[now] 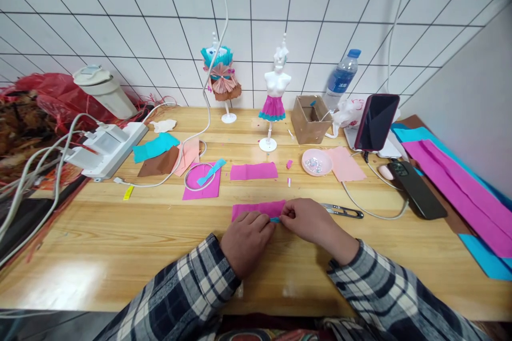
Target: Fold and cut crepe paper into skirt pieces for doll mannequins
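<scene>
My left hand [247, 240] and my right hand [310, 222] meet near the table's front edge, both pinching a tiny blue paper piece [275, 219] between their fingertips. Right behind the hands lies a magenta paper strip [258, 208], partly covered by them. Small black snips [342, 211] lie just right of my right hand. Further back stand a white mannequin with a magenta skirt [274, 97] and another dressed in blue, pink and brown paper [221, 78].
More magenta sheets [253, 171] and a blue strip [211, 171] lie mid-table, with a pink dish of beads [317, 162], a cardboard box [310, 119], a water bottle [341, 79], two phones [377, 121], a power strip [104, 150] with cables at left, and long paper sheets [460, 184] at right.
</scene>
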`<action>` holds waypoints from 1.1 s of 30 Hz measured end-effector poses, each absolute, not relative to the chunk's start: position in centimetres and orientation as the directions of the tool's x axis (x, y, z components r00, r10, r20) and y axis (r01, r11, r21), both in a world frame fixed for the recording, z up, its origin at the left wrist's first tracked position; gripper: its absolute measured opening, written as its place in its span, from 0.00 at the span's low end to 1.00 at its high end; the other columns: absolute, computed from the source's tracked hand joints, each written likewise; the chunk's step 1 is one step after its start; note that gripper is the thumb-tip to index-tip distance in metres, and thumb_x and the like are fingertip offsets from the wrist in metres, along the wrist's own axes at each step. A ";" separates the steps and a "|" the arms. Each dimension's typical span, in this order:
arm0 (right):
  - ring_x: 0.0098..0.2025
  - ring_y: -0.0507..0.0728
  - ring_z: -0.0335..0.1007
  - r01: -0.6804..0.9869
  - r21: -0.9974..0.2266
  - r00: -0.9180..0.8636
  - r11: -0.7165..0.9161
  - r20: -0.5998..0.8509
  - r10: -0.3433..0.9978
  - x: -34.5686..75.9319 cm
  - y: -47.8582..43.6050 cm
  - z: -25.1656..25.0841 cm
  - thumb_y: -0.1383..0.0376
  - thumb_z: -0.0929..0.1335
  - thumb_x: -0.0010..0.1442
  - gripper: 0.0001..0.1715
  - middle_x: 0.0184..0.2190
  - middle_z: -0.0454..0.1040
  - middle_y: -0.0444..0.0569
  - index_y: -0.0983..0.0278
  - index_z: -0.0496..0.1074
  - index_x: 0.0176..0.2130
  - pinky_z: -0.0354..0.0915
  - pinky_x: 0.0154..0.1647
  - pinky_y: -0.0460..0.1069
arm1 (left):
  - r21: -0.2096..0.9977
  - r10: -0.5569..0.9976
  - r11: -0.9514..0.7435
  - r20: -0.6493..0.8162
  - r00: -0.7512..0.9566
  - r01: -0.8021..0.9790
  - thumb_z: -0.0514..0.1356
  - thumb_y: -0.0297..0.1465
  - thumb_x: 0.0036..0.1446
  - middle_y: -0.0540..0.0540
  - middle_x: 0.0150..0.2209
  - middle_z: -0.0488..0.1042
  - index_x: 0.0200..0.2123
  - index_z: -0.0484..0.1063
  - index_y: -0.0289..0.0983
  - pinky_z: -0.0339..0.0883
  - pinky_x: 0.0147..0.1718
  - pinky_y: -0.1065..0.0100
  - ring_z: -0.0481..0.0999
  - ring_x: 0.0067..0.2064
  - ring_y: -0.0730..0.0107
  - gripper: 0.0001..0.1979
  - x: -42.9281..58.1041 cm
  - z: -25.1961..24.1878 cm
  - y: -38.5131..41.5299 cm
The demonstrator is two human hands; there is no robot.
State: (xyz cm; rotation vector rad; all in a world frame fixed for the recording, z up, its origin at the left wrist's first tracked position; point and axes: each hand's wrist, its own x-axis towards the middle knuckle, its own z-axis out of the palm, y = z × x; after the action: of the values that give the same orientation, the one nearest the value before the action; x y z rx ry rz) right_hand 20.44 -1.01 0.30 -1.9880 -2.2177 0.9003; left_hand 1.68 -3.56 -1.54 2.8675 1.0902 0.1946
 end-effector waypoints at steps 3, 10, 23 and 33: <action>0.27 0.52 0.64 0.907 -0.421 -0.174 0.014 -0.343 0.923 20.4 -1.1 0.2 0.63 0.65 0.52 0.09 0.24 0.75 0.43 0.60 0.73 0.25 0.47 0.25 0.47 | 0.123 0.669 -0.742 0.076 0.740 0.659 0.55 0.30 0.61 0.47 0.38 0.74 0.43 0.71 0.39 0.65 0.41 0.59 0.71 0.41 0.61 0.08 1.7 -1.5 -3.5; 0.27 0.52 0.64 0.915 -0.402 -0.192 0.043 -0.338 0.921 20.3 -0.9 -0.1 0.63 0.64 0.52 0.08 0.25 0.75 0.44 0.61 0.71 0.25 0.48 0.25 0.47 | 0.160 0.670 -0.738 0.054 0.741 0.655 0.55 0.29 0.61 0.46 0.40 0.74 0.45 0.70 0.38 0.66 0.43 0.58 0.70 0.43 0.61 0.10 1.7 -1.4 -3.4; 0.31 0.55 0.69 0.954 -0.281 -0.200 0.108 -0.325 0.924 19.6 -1.1 1.0 0.63 0.64 0.56 0.09 0.29 0.77 0.46 0.61 0.73 0.29 0.51 0.28 0.48 | 0.108 0.682 -0.729 0.032 0.731 0.676 0.51 0.29 0.64 0.44 0.45 0.73 0.53 0.68 0.36 0.65 0.45 0.58 0.69 0.46 0.59 0.16 2.1 -1.4 -3.7; 0.36 0.59 0.72 0.976 -0.176 -0.184 0.127 -0.365 0.913 19.4 -0.8 1.5 0.61 0.65 0.57 0.09 0.32 0.78 0.51 0.62 0.75 0.32 0.55 0.30 0.50 | 0.057 0.677 -0.735 0.089 0.730 0.675 0.49 0.27 0.64 0.42 0.42 0.74 0.49 0.70 0.35 0.64 0.43 0.58 0.70 0.44 0.60 0.14 2.4 -1.0 -4.1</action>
State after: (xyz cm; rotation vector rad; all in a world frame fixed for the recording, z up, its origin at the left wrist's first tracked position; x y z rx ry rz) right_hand 19.39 -0.82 1.48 -2.1032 -2.4774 0.6290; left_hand 2.45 -4.07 -1.04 2.9031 1.1349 0.1625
